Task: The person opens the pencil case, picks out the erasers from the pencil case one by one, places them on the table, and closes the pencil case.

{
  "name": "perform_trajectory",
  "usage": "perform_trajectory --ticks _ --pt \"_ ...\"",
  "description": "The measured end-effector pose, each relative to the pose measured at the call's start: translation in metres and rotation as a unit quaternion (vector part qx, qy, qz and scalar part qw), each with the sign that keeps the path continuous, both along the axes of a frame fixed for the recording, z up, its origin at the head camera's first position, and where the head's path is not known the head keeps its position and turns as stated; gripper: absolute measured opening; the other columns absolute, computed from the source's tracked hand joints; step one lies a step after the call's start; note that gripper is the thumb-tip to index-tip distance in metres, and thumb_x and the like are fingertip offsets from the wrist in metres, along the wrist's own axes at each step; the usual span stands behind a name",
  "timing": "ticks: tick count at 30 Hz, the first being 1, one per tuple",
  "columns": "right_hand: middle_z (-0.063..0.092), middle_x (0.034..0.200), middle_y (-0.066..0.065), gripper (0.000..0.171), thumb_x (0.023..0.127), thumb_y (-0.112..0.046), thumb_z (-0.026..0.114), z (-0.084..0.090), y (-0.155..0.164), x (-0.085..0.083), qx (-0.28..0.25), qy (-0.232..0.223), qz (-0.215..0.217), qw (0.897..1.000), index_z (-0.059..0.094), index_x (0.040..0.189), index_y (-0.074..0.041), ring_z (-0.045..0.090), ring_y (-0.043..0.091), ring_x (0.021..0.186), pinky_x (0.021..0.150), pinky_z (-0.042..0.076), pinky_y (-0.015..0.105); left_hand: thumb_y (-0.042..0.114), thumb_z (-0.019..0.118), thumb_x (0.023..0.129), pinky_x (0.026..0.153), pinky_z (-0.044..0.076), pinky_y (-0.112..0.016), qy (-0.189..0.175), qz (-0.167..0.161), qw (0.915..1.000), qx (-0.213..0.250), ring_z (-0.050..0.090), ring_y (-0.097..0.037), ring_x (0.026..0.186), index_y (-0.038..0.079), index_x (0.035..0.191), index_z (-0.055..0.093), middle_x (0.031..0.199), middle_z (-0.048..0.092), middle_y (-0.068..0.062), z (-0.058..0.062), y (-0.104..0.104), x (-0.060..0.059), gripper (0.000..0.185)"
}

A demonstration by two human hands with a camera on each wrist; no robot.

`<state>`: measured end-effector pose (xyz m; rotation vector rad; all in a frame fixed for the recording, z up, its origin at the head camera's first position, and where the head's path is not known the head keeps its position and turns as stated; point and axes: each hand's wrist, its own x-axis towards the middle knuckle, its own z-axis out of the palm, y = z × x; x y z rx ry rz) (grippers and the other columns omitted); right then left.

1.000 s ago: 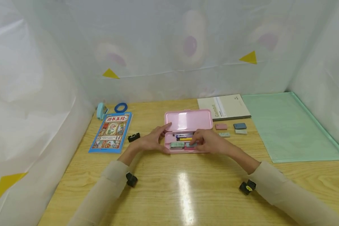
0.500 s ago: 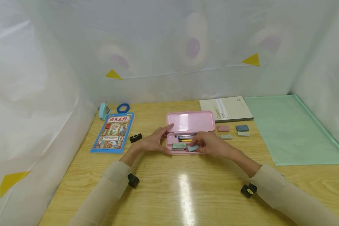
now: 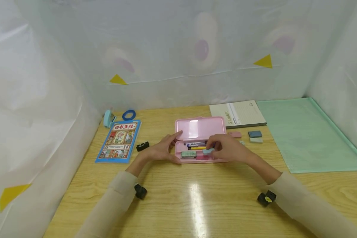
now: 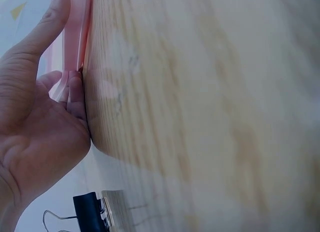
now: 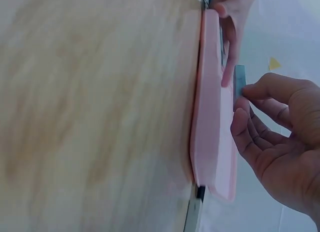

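The pink pencil case [image 3: 178, 158] lies on the table with its lid [image 3: 193, 129] raised. My left hand [image 3: 159, 151] grips its left end, thumb at the front edge and a finger on the lid. Between thumb and fingers, my right hand [image 3: 230, 148] pinches a light blue eraser [image 3: 208, 151], held up over the case and also seen in the right wrist view [image 5: 240, 81]. Inside lie a green-patterned eraser [image 3: 188, 154], a dark pink eraser [image 3: 203, 157] and several pens [image 3: 194, 148]. The right hand hides the case's right end.
Right of the case are a pink eraser [image 3: 235, 135], a blue eraser [image 3: 255, 134] and a white eraser [image 3: 256, 140]. Behind stands a notebook [image 3: 247, 114] beside a green mat [image 3: 309, 135]. Leftward are a binder clip [image 3: 142, 146], book [image 3: 119, 142], tape roll [image 3: 129, 115] and stapler [image 3: 108, 119].
My right hand has lifted the light blue eraser from the case's front compartment, uncovering the dark pink eraser under it. The left hand stays on the case.
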<state>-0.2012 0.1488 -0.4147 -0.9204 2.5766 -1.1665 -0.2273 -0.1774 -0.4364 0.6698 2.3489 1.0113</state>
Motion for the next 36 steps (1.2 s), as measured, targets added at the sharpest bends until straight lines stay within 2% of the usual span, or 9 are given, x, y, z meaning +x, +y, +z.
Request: perform_trajectory --ticks 8,13,19,28,36 --pt "0.068 0.094 -0.001 0.021 0.087 -0.001 0.075 0.007 0.039 -0.003 0.017 -0.006 -0.067 0.998 0.074 0.101 -0.016 0.058 0.019 0.080 0.068 0.049 0.029 0.035 0.091 0.082 0.113 0.038 -0.040 -0.001 -0.001 1.0000 -0.001 0.039 -0.023 0.126 0.033 0.168 0.009 0.139 0.039 -0.007 -0.003 0.000 0.000 0.119" --pt "0.070 0.099 0.002 0.018 0.089 -0.001 0.076 0.010 0.063 0.000 0.013 0.004 -0.081 0.997 0.074 0.103 -0.013 0.060 0.018 0.084 0.071 0.050 0.027 0.036 0.091 0.082 0.112 0.038 -0.039 0.000 -0.001 1.0000 -0.001 0.039 -0.022 0.125 0.034 0.168 0.009 0.138 0.039 -0.006 -0.004 0.000 0.000 0.119" --pt "0.072 0.097 0.001 0.016 0.088 -0.004 0.078 0.006 0.084 0.003 0.049 0.022 -0.099 0.994 0.075 0.102 -0.012 0.060 0.014 0.080 0.071 0.050 0.027 0.037 0.091 0.081 0.113 0.038 -0.040 -0.002 -0.003 1.0000 -0.002 0.038 -0.022 0.126 0.035 0.168 0.008 0.139 0.039 -0.005 -0.004 0.001 0.001 0.120" --pt "0.069 0.090 0.000 0.015 0.088 -0.002 0.077 0.002 0.096 0.002 0.075 -0.003 -0.092 0.993 0.073 0.099 -0.010 0.060 0.014 0.077 0.065 0.049 0.029 0.037 0.091 0.081 0.114 0.038 -0.039 -0.004 0.001 1.0000 -0.008 0.038 -0.022 0.128 0.035 0.168 0.007 0.141 0.038 -0.005 -0.001 0.003 -0.001 0.121" --pt "0.071 0.095 0.002 0.016 0.089 0.000 0.076 -0.003 0.096 -0.001 0.062 -0.007 -0.074 0.995 0.072 0.100 -0.010 0.060 0.012 0.077 0.064 0.050 0.028 0.035 0.092 0.081 0.113 0.037 -0.038 -0.004 0.007 0.9999 -0.008 0.038 -0.022 0.127 0.035 0.168 0.008 0.141 0.038 -0.005 0.001 0.001 -0.001 0.121"
